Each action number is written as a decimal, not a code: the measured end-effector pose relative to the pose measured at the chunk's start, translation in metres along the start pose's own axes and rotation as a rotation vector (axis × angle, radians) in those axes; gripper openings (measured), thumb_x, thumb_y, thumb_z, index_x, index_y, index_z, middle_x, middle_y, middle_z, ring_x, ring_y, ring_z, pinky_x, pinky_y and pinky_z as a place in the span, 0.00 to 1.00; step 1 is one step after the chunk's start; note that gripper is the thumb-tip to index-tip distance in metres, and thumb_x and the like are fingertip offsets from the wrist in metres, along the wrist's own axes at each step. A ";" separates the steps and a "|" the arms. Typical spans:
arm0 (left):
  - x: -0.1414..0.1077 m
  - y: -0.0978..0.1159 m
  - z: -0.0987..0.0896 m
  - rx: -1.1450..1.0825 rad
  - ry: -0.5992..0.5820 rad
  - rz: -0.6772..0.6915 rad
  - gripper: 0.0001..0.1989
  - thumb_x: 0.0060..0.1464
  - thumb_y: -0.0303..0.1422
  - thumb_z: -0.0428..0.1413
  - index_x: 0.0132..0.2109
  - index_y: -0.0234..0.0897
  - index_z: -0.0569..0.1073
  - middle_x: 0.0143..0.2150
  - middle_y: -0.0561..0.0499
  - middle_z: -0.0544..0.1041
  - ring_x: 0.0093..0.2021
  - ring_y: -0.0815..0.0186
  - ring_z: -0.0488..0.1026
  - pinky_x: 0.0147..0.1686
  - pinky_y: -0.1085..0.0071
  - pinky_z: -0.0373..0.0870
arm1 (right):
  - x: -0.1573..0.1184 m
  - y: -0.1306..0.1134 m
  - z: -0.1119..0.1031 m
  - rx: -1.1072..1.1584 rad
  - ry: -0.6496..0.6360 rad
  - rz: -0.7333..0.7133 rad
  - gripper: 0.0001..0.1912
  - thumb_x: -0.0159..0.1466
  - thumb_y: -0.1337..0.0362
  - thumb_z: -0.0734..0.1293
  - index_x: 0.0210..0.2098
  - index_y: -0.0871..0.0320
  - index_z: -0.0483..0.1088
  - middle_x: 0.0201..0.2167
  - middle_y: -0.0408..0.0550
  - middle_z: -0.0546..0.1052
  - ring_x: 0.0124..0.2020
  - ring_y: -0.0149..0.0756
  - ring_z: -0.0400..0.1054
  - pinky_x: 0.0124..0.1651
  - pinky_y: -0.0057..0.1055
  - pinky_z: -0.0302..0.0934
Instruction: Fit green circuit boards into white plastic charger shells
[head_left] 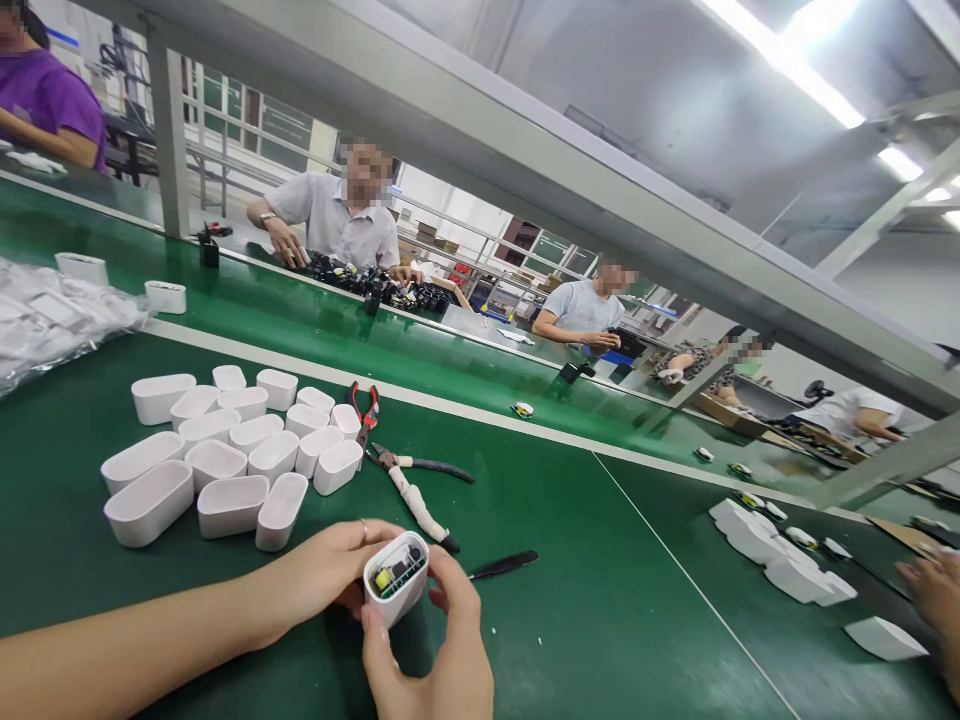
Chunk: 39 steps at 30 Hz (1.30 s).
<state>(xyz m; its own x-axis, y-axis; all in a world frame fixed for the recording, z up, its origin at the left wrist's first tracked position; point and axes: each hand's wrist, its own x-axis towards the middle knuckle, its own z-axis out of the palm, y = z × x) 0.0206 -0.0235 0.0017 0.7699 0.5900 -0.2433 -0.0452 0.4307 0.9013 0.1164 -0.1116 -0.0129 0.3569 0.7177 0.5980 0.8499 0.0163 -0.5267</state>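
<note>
A white oval housing with a circuit board and a yellow part inside is held above the green table, its open end up. My left hand grips it from the left, with some fingertips hidden behind it. My right hand holds its right side and front, thumb on the near wall. Several empty white housings stand in a group to the left. Beyond my hands lie red-handled pliers and cutters with a white-wrapped handle. A black tool lies to the right of my right hand.
A clear bag of white parts lies at the far left. A green conveyor runs behind the table. White housings and another person's hand are at the right. People work across the conveyor.
</note>
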 end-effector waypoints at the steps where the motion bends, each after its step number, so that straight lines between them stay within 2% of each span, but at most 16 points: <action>1: -0.001 0.003 -0.002 0.101 0.067 0.055 0.12 0.44 0.37 0.50 0.35 0.34 0.68 0.29 0.53 0.70 0.28 0.70 0.65 0.26 0.75 0.59 | 0.001 0.003 -0.001 -0.013 -0.008 0.038 0.22 0.50 0.64 0.61 0.45 0.54 0.55 0.40 0.51 0.68 0.38 0.41 0.65 0.36 0.37 0.63; 2: -0.001 0.005 -0.004 0.194 0.105 0.099 0.11 0.44 0.35 0.49 0.35 0.34 0.68 0.29 0.53 0.71 0.28 0.70 0.65 0.26 0.76 0.59 | 0.001 0.005 -0.002 -0.016 -0.017 0.058 0.23 0.50 0.64 0.61 0.46 0.54 0.54 0.41 0.51 0.68 0.38 0.41 0.65 0.36 0.37 0.63; 4: -0.002 0.009 -0.008 0.306 0.084 0.133 0.10 0.43 0.32 0.49 0.34 0.33 0.69 0.29 0.53 0.72 0.27 0.70 0.66 0.28 0.75 0.61 | 0.003 0.010 -0.004 0.011 -0.043 0.040 0.22 0.51 0.66 0.60 0.46 0.54 0.54 0.42 0.52 0.66 0.39 0.40 0.63 0.37 0.36 0.63; 6: -0.002 0.011 -0.011 0.324 0.042 0.116 0.12 0.40 0.30 0.51 0.36 0.33 0.68 0.30 0.53 0.73 0.29 0.69 0.68 0.32 0.75 0.63 | 0.004 0.014 -0.006 0.041 -0.062 -0.006 0.22 0.52 0.68 0.59 0.46 0.54 0.54 0.42 0.52 0.65 0.41 0.39 0.62 0.37 0.34 0.62; 9: -0.001 0.009 -0.011 0.327 0.056 0.089 0.16 0.38 0.31 0.53 0.39 0.32 0.65 0.31 0.52 0.73 0.31 0.67 0.70 0.35 0.74 0.65 | 0.003 0.015 -0.006 0.055 -0.070 -0.074 0.21 0.52 0.69 0.58 0.47 0.55 0.54 0.41 0.52 0.65 0.43 0.40 0.60 0.38 0.35 0.61; 17: -0.004 0.013 -0.004 0.425 0.081 0.100 0.12 0.37 0.31 0.52 0.33 0.31 0.71 0.27 0.52 0.73 0.30 0.67 0.69 0.31 0.76 0.66 | 0.001 0.015 -0.002 0.043 -0.073 -0.186 0.22 0.53 0.70 0.57 0.48 0.56 0.52 0.40 0.52 0.65 0.43 0.39 0.58 0.39 0.36 0.60; 24: -0.005 0.013 -0.003 0.524 0.134 0.106 0.11 0.40 0.31 0.50 0.33 0.32 0.71 0.26 0.52 0.73 0.28 0.66 0.69 0.28 0.77 0.64 | 0.003 0.011 -0.003 0.046 -0.084 -0.205 0.22 0.53 0.68 0.57 0.48 0.56 0.52 0.40 0.53 0.65 0.43 0.40 0.59 0.35 0.33 0.62; 29: -0.009 0.017 -0.001 0.517 0.160 0.111 0.09 0.41 0.34 0.50 0.29 0.33 0.70 0.25 0.51 0.73 0.29 0.65 0.69 0.28 0.75 0.63 | 0.004 0.010 0.000 0.068 -0.070 -0.246 0.23 0.51 0.70 0.57 0.47 0.54 0.52 0.39 0.51 0.66 0.42 0.39 0.60 0.38 0.36 0.61; 32: -0.011 0.018 -0.002 0.437 0.149 0.123 0.09 0.41 0.35 0.50 0.29 0.34 0.69 0.25 0.53 0.71 0.29 0.65 0.68 0.28 0.75 0.62 | -0.001 0.012 0.003 0.083 -0.103 -0.172 0.25 0.48 0.68 0.58 0.46 0.55 0.53 0.37 0.51 0.67 0.39 0.40 0.63 0.34 0.35 0.62; 35: -0.008 0.017 -0.003 0.310 0.176 0.229 0.09 0.38 0.29 0.47 0.31 0.36 0.67 0.28 0.54 0.70 0.30 0.67 0.67 0.31 0.74 0.61 | 0.001 0.017 -0.002 0.094 -0.131 -0.002 0.28 0.46 0.66 0.59 0.47 0.55 0.53 0.38 0.50 0.68 0.36 0.39 0.65 0.31 0.32 0.63; 37: -0.005 0.014 -0.002 0.292 0.193 0.278 0.07 0.33 0.27 0.44 0.24 0.36 0.65 0.23 0.55 0.67 0.27 0.68 0.65 0.30 0.74 0.59 | 0.017 0.021 -0.008 0.144 -0.164 0.080 0.28 0.46 0.65 0.59 0.48 0.55 0.51 0.39 0.49 0.68 0.37 0.37 0.66 0.32 0.29 0.64; 39: -0.003 0.007 0.001 0.323 0.139 0.246 0.05 0.32 0.27 0.42 0.17 0.37 0.61 0.17 0.56 0.63 0.22 0.69 0.62 0.26 0.74 0.57 | 0.047 0.025 -0.011 0.163 -0.253 0.087 0.27 0.48 0.64 0.59 0.48 0.56 0.51 0.40 0.48 0.68 0.38 0.34 0.65 0.34 0.27 0.63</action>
<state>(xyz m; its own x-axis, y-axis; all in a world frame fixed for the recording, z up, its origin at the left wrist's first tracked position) 0.0188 -0.0232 0.0093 0.6672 0.7442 -0.0332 0.0016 0.0431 0.9991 0.1588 -0.0850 0.0080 0.3000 0.8716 0.3876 0.7397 0.0440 -0.6715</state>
